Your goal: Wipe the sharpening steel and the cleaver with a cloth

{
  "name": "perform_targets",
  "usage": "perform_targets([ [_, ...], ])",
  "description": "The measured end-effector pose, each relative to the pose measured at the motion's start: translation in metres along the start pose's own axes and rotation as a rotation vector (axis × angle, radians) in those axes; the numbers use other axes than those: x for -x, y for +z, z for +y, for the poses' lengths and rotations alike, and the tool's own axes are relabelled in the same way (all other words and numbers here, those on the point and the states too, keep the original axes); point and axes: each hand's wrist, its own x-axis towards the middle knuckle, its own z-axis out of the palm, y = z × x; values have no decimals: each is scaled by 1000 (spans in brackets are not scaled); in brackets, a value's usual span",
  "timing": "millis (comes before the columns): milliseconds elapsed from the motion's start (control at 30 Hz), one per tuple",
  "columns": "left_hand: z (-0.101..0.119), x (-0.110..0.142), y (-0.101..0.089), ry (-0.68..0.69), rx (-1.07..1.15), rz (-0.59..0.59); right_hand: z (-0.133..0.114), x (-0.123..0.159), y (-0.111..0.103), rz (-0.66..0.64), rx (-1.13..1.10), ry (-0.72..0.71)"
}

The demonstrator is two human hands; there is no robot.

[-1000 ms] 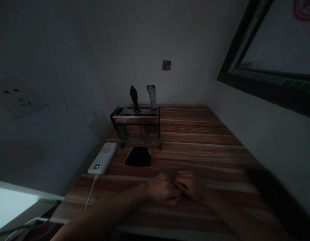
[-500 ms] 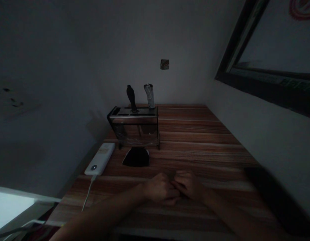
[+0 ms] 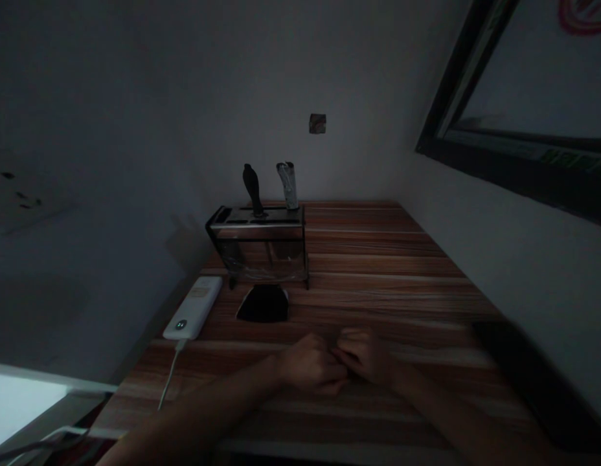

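Observation:
My left hand (image 3: 314,364) rests on the wood-patterned table (image 3: 373,291) with its fingers curled into a loose fist. Beside it lies my right hand (image 3: 362,353), also closed, and the two meet at the fingers. No object shows in either hand. Past my left hand, on the tabletop, is a small black piece with slanted sides (image 3: 263,304). Behind that stands a knife rack (image 3: 256,233) holding a knife with a black handle (image 3: 252,189) and another with a pale, wrapped-looking handle (image 3: 289,186).
A white power bank (image 3: 196,305) with a white cable (image 3: 168,383) plugged in lies near the left edge. A long dark object (image 3: 533,382) sits along the right edge. Walls border the table behind and at the right, where a dark-framed panel (image 3: 514,168) hangs.

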Motion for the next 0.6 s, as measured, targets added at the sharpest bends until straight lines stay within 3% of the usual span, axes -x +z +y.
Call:
perform_targets([
  [600,0,0,1,-1,-7,-16,0,0,0,17,0,-7],
])
